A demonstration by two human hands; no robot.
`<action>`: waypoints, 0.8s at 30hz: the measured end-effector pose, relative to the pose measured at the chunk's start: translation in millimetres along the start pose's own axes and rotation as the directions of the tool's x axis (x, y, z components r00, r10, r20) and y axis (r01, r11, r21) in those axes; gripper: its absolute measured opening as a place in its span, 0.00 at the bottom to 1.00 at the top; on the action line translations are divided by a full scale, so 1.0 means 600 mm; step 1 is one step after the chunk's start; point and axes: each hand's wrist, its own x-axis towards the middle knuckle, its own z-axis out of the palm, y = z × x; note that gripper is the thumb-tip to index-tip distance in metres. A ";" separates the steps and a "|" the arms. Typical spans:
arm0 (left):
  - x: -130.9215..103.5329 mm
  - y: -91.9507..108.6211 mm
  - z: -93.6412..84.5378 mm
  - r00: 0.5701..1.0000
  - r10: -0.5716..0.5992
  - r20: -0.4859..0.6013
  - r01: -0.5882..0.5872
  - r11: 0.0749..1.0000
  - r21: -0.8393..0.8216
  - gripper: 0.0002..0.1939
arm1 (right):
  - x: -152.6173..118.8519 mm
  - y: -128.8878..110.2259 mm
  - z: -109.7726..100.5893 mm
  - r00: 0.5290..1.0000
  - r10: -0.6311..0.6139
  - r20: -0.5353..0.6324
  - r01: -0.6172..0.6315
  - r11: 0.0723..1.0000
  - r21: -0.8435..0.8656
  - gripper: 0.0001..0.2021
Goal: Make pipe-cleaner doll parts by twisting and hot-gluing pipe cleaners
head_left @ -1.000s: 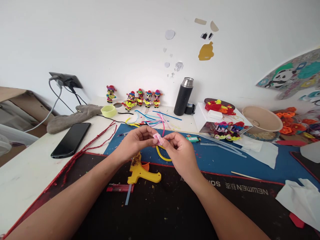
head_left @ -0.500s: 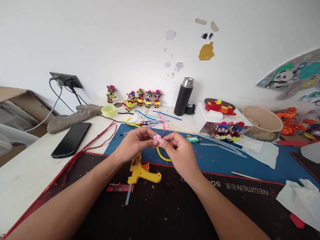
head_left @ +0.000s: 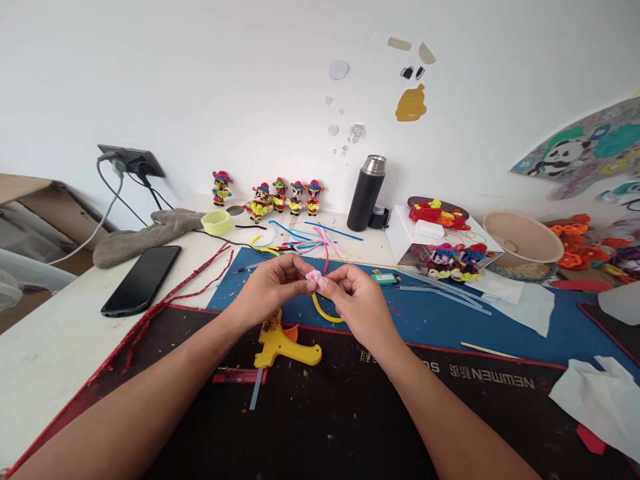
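Between my fingertips is a small pink and white fuzzy piece (head_left: 315, 280). My left hand (head_left: 274, 285) pinches its left side, and my right hand (head_left: 356, 297) pinches its right side. Just under the hands, a yellow curved strip (head_left: 327, 315) lies on the blue mat (head_left: 425, 320). A yellow glue gun (head_left: 287, 348) with a clear glue stick rests nearer me on the black mat (head_left: 300, 433), its front end partly hidden by my left hand. Beside it lies a red cutter-like tool (head_left: 233, 376).
Pipe cleaners (head_left: 310, 239) and small figures (head_left: 297, 199) are at the back, beside a black flask (head_left: 367, 193). At left lie a phone (head_left: 141, 280) and red twisted strands (head_left: 175, 293). A white box (head_left: 400, 233) and tissues (head_left: 597, 400) are at right.
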 end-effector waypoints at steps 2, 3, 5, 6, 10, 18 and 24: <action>0.001 0.000 0.000 1.000 0.013 0.004 -0.013 1.000 -0.013 0.13 | 0.001 -0.001 0.000 1.000 0.011 0.002 -0.011 1.000 0.022 0.21; 0.001 0.000 0.000 1.000 0.019 0.003 -0.019 1.000 -0.023 0.13 | 0.002 -0.001 0.000 1.000 0.021 0.005 -0.021 0.999 0.034 0.22; 0.002 0.001 -0.001 0.999 0.032 -0.002 -0.032 0.999 -0.044 0.12 | 0.002 -0.001 0.001 0.999 0.042 0.026 -0.044 0.998 0.051 0.23; 0.002 0.001 -0.001 0.999 0.039 -0.006 -0.039 0.998 -0.055 0.12 | 0.002 -0.001 0.001 0.997 0.054 0.047 -0.057 0.997 0.058 0.23; 0.002 0.002 0.000 0.998 0.062 -0.006 -0.063 0.994 -0.094 0.12 | 0.000 0.000 0.002 0.981 0.088 0.174 -0.106 0.989 0.098 0.24; 0.004 -0.001 -0.003 1.000 0.029 0.001 -0.028 0.997 -0.067 0.14 | 0.001 -0.007 0.000 0.975 0.123 0.187 -0.154 0.976 0.157 0.24; -0.001 0.012 -0.006 0.988 -0.061 0.144 0.062 0.998 -0.003 0.19 | 0.006 0.000 -0.001 0.989 0.099 0.110 -0.112 0.987 0.119 0.24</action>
